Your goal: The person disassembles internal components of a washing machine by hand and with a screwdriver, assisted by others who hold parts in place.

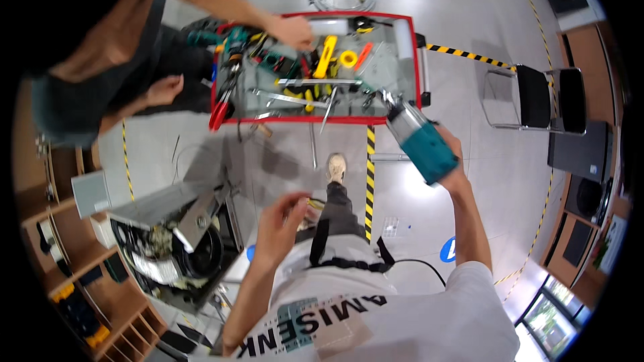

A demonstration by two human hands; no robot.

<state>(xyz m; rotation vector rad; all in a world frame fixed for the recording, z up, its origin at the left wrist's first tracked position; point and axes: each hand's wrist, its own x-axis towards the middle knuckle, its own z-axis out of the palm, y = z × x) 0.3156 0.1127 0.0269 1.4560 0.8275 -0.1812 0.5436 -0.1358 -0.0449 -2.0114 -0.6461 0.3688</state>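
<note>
My right hand (451, 151) is wrapped round a teal power tool (424, 147) with a grey front part and a metal tip. The tip points at the right front corner of the red-rimmed tool tray (315, 119). In front of my body my left hand (282, 224) hangs empty, its fingers loosely apart and slightly blurred. Across the tray lie a yellow tool (326, 57), a yellow tape roll (348, 59), a steel wrench (288, 98), a green drill (235, 41) and red-handled cutters (219, 114).
A co-worker's hand (293, 31) reaches over the tray from the left. At lower left stands an opened machine (194, 248) with exposed parts. Black chairs (533, 97) are at the right. Shelves (100, 255) line the left side, and striped tape (370, 188) marks the floor.
</note>
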